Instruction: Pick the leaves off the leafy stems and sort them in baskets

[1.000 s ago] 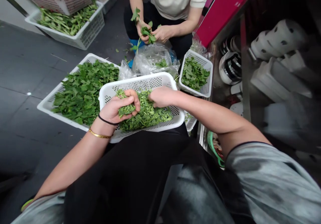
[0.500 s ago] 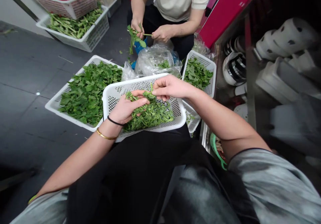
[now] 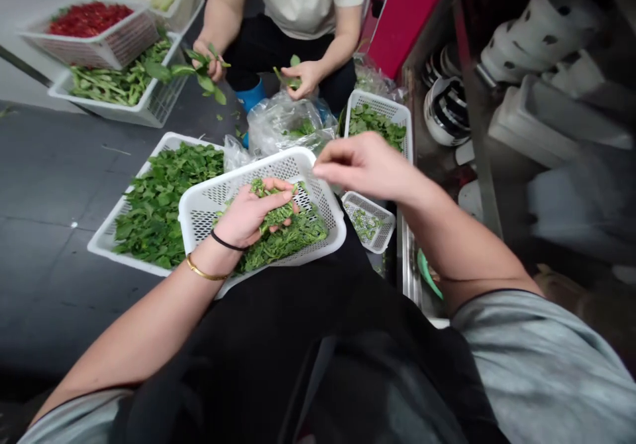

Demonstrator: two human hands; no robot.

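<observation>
A white perforated basket (image 3: 209,199) rests on my lap and holds leafy green stems (image 3: 298,232). My left hand (image 3: 251,215) is inside it, fingers closed round a bunch of those greens. My right hand (image 3: 365,164) hovers above the basket's right rim with thumb and fingertips pinched together; what it holds, if anything, is too small to see. A small white basket (image 3: 370,215) with a few green bits sits on the floor just below my right hand.
A wide white basket of green leaves (image 3: 159,199) lies on the dark floor at left. A person crouching opposite strips a leafy stem (image 3: 199,73) over a clear plastic bag (image 3: 285,122). Further baskets hold leaves (image 3: 375,122), green stalks (image 3: 116,86) and red chillies (image 3: 89,20). Steel shelving (image 3: 521,119) stands at right.
My right hand left the greens in the lap basket, rose and moved right past its rim. My left hand kept its bunch. The person opposite swung a stem out to the left.
</observation>
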